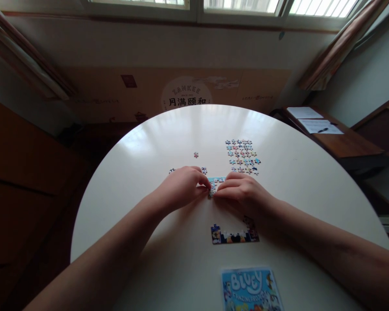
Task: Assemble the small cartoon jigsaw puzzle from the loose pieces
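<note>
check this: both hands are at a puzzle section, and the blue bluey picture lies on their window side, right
No: in the head view, the blue Bluey picture lies on the near side of the left hand and right hand, not towards the window. The rest holds.

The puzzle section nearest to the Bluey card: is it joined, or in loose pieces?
Joined: the puzzle section shows a continuous straight lower edge.
</note>
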`<state>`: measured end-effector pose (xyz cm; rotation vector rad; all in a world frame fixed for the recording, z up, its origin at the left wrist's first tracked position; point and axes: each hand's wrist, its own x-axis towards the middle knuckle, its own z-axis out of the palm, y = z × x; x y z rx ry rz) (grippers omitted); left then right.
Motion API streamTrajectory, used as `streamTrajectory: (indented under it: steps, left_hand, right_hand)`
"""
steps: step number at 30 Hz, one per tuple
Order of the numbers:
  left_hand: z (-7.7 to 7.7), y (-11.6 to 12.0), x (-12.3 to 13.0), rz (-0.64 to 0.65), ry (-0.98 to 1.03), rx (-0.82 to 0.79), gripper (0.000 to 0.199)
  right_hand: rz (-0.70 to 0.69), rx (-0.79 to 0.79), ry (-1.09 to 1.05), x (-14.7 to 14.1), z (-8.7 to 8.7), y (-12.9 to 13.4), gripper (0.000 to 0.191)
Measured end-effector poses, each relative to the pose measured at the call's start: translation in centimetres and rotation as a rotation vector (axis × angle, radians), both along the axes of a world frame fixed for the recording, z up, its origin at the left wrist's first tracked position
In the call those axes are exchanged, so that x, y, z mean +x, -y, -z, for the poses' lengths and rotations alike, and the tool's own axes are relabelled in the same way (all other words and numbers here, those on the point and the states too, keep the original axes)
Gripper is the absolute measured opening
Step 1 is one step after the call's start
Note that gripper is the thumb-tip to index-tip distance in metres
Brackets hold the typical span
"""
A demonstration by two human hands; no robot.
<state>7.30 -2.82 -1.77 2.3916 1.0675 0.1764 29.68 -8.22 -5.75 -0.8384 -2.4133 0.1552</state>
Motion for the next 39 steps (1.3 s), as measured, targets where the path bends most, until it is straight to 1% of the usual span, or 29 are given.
streamTrajectory:
  steps: [4,10,17,21,26,28,30,33,35,39]
  left_hand:
    - [-0.1,0.0,0.0,0.017,-0.016,0.004,0.020]
    - [-0.2,0.2,0.1,0.000,-0.016,0.029,0.019]
    - [-0.3,0.3,0.4,-0.008,-0.049,0.045,0.015]
    - [-0.3,0.4,0.5,-0.016,-0.053,0.054,0.015]
    - [-0.2,0.5,0.5,-0.009,-0.057,0.068,0.016]
    - [-0.2,0.6,0.5,0.008,-0.060,0.083,0.016]
    - [-0.2,0.6,0.5,0.020,-0.061,0.101,0.015]
    - [-0.4,0.5,0.2,0.021,-0.029,0.144,0.015]
    - [-0.6,0.3,-0.2,-0.001,0.012,0.195,0.015]
    - [-0.8,-0.6,-1.1,-0.096,0.063,0.281,0.013]
  right_hand:
    - [0.007,0.079,0.047,-0.1,0.0,0.0,0.021]
    - [0.035,0.071,0.079,-0.2,0.1,0.1,0.021]
    - [0.050,0.010,0.071,-0.1,0.2,-0.1,0.013]
    - [0.053,-0.017,0.071,-0.1,0.0,0.0,0.013]
    - [0.058,-0.102,0.075,-0.2,-0.5,0.2,0.016]
    - [0.046,-0.076,0.104,-0.1,-0.7,0.3,0.015]
    - [0.028,-0.015,0.119,0.3,-0.9,0.4,0.015]
    - [0.038,0.069,0.084,1.0,-1.2,0.4,0.019]
    - [0.081,0.109,0.071,1.7,-1.6,0.3,0.020]
    - [0.153,0.153,0.114,3.2,-2.8,0.0,0.020]
